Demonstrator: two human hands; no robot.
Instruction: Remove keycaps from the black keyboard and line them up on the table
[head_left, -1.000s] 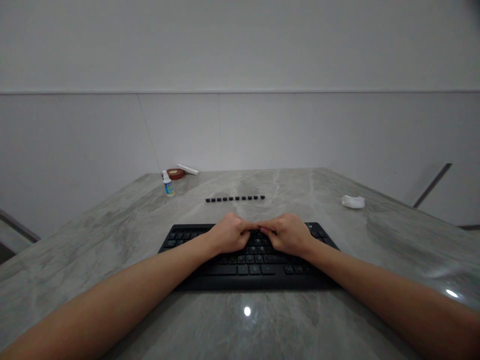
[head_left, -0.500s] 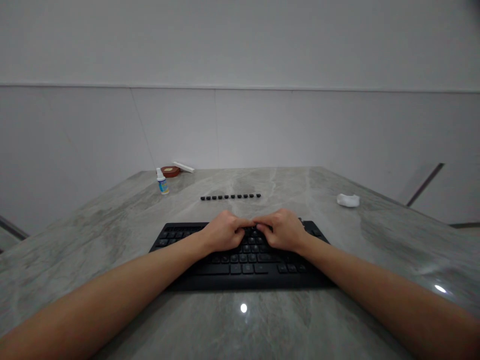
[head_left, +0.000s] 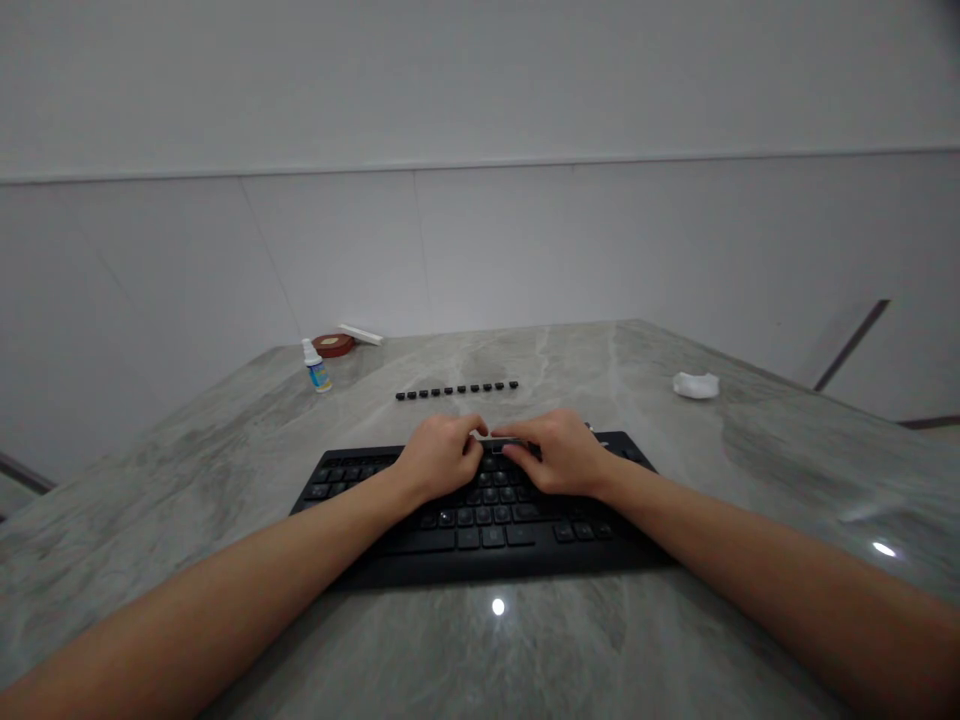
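Observation:
A black keyboard (head_left: 487, 567) lies in front of me on the grey marbled table, partly covered by both forearms. At its rear edge my left hand (head_left: 440, 456) rests with curled fingers, thumb and index finger close together; I cannot make out what is in the pinch. My right hand (head_left: 561, 455) is beside it, index finger and thumb reaching left around a thin slim tool (head_left: 511, 440), mostly hidden by the hand. Behind the keyboard, several small black keycaps (head_left: 448, 391) stand in a straight row.
A white spray bottle with a blue label (head_left: 318, 370) stands at the back left. Behind it lie a reddish-brown case (head_left: 331, 346) and a white flat bar (head_left: 361, 335). A crumpled white wad (head_left: 696, 386) lies on the right side of the marbled table (head_left: 757, 470).
My left index finger has drawn back and bent, leaving a small gap to the right fingertips. Both hands stay at the keyboard's rear. The view has tilted slightly.

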